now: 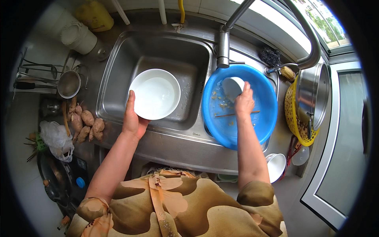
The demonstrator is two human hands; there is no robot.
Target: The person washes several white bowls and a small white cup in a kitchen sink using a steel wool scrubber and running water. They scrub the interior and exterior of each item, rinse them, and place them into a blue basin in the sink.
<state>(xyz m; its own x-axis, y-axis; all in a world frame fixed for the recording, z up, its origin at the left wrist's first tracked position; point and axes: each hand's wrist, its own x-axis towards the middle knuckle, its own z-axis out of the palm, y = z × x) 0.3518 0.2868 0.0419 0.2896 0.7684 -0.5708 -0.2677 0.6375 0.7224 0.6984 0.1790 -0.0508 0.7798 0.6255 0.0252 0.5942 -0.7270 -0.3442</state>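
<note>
My left hand grips the left rim and side of a large white bowl, held over the steel sink basin. The bowl's inside looks wet, perhaps with clear water in it. To the right, my right hand holds a small white bowl tilted inside a blue plastic basin. Shallow water and bits of food lie on the basin's bottom. A brown chopstick rests there too, passing under my right wrist. The fingers beneath both bowls are partly hidden.
The faucet hangs behind the blue basin. Sweet potatoes and a plastic bag lie on the left. On the right stand a steel pot in a yellow basket, a dark scouring pad and another white bowl.
</note>
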